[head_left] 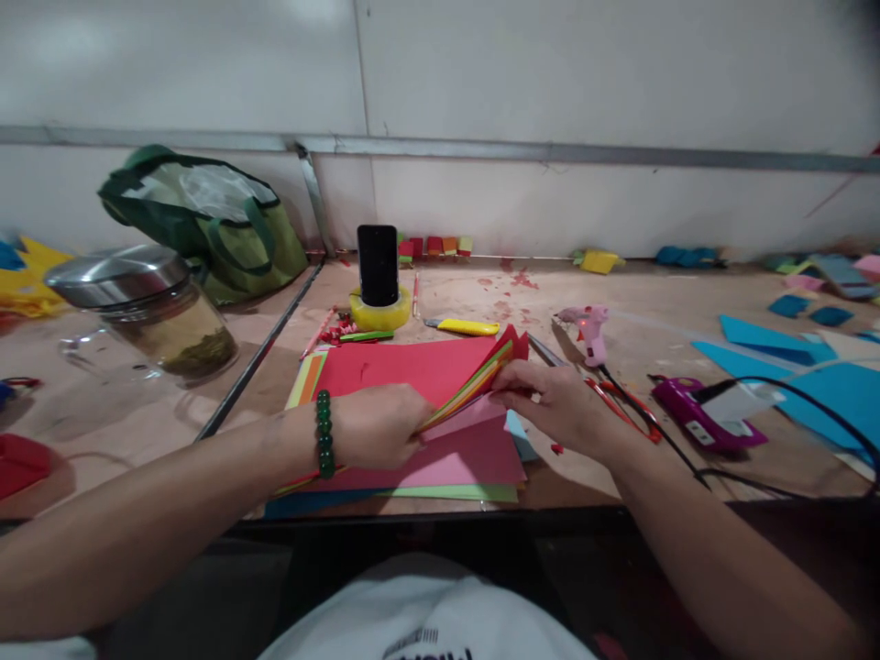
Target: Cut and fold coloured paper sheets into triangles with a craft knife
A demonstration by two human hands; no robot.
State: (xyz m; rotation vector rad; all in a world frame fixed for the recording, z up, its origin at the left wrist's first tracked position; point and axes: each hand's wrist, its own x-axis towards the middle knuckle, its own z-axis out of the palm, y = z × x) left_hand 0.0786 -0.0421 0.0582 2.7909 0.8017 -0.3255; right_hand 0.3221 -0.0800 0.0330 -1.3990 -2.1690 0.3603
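A stack of coloured paper (405,362), red on top, lies on the table before me. Its near right part is lifted, showing yellow, orange and green edges and a pink sheet (454,458) below. My left hand (385,423), with a green bead bracelet (324,434) at the wrist, is closed on the near edge of the lifted sheets. My right hand (550,403) pinches their right corner between thumb and fingers. Green and blue sheets show under the pink one. Just beyond the stack lies a yellow utility knife (468,327).
A phone (378,266) leans upright on a yellow tape roll (380,310). At right are a pink glue gun (592,336), orange-handled scissors (629,410), a purple power strip (708,417) with cables and blue paper (831,394). A glass jar (169,321) and green bag (240,243) stand left.
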